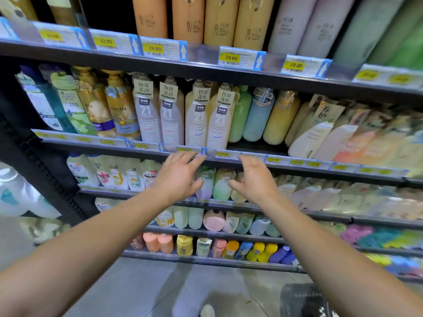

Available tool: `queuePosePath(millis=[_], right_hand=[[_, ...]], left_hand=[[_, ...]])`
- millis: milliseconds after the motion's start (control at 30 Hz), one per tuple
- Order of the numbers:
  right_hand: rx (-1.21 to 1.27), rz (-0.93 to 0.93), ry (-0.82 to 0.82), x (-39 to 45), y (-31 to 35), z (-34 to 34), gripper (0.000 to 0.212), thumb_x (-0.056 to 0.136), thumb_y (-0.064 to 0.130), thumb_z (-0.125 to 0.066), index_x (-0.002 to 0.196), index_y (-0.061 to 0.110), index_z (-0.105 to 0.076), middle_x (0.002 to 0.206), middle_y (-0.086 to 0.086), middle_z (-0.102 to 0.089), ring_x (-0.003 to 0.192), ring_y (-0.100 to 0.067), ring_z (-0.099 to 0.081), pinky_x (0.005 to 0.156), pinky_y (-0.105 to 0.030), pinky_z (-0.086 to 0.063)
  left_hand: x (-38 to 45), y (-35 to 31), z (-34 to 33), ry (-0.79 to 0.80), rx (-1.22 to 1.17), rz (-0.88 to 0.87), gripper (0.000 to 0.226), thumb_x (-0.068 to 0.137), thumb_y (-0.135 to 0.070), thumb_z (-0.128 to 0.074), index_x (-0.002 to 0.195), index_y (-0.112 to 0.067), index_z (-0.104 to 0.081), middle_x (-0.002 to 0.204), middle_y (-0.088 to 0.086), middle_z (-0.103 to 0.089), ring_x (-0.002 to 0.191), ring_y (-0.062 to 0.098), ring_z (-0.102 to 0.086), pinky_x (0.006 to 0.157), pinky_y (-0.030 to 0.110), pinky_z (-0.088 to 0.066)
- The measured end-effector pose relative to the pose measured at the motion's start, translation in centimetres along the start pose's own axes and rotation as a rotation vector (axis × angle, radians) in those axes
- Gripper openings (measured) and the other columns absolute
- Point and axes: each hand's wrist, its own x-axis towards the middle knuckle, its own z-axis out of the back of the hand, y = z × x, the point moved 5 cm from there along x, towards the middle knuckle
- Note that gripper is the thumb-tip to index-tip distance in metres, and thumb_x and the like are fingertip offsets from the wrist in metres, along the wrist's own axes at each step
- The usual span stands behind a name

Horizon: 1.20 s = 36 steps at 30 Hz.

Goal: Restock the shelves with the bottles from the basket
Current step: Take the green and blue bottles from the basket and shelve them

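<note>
Setting: dark metal store shelving (206, 72) fills the view, tier upon tier of packed shampoo bottles, with grey floor tiles below.
Left hand: the left hand (177, 177) is raised before the price rail (229, 154) of the middle shelf, its fingers (183, 157) straight and slightly spread, gripping nothing.
Right hand: the right hand (254, 179) hovers beside it, fingers loosely curved, also carrying nothing.
Task items: the dark mesh basket (302, 300) sits on the floor at lower right, partly hidden by the right forearm; its contents cannot be seen. No bottle is in either hand.
Nearest stock: four tall pale pump bottles with "21" labels (196, 120) stand at the shelf lip just above the hands.
Open room: a dark gap (254, 145) lies in front of the green, blue and yellow rounded bottles (258, 115) to the right, probably the only free spot on this tier.
Risk: the front bottles are tall and close together, so a brushing knuckle could likely tip one off the lip.
Risk: the shelf above hangs low, and pump heads may snag beneath it.
Risk: stepping back blindly could catch the basket.
</note>
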Motion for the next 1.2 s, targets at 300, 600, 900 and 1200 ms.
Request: queuePosePath(millis=[300, 600, 900, 1200], right_hand=[[-0.143, -0.053, 0.014, -13.9, -3.2, 1.5, 0.077, 0.086, 0.049, -0.068, 0.148, 0.014, -0.037, 0.145, -0.005, -0.044, 0.137, -0.024, -0.035, 0.115, -0.036, -0.029], [-0.092, -0.262, 0.02, -30.6, -15.2, 1.9, 0.078, 0.079, 0.045, -0.072, 0.143, 0.008, -0.044, 0.139, -0.01, -0.051, 0.133, -0.029, -0.041, 0.114, -0.036, -0.029], [-0.047, -0.478, 0.122, -50.0, -32.5, 3.2, 0.07, 0.078, 0.041, -0.073, 0.134, 0.003, -0.053, 0.13, -0.016, -0.057, 0.125, -0.035, -0.048, 0.11, -0.038, -0.033], [0.011, -0.683, 0.195, -60.0, -45.9, 3.7, 0.075, 0.082, 0.051, -0.068, 0.144, 0.018, -0.041, 0.142, -0.004, -0.048, 0.132, -0.024, -0.04, 0.109, -0.032, -0.033]], left_hand=[[-5.4, -9.0, -0.4, 0.01, -0.053, -0.199, 0.066, 0.086, -0.042, -0.064, 0.146, -0.019, -0.047, 0.148, 0.011, -0.048, 0.134, 0.033, -0.042, 0.114, 0.045, -0.03], [-9.7, -27.0, -5.8, 0.136, -0.114, -0.395, 0.069, 0.088, -0.046, -0.063, 0.148, -0.02, -0.043, 0.151, 0.009, -0.045, 0.136, 0.032, -0.041, 0.114, 0.043, -0.03], [-15.7, -49.7, -13.6, 0.287, -0.181, -0.523, 0.068, 0.085, -0.038, -0.071, 0.145, -0.014, -0.049, 0.145, 0.013, -0.05, 0.13, 0.035, -0.048, 0.112, 0.044, -0.034], [-16.7, -63.1, -20.5, 0.457, -0.221, -0.542, 0.071, 0.088, -0.042, -0.066, 0.15, -0.02, -0.041, 0.152, 0.007, -0.043, 0.138, 0.031, -0.039, 0.116, 0.043, -0.028]])
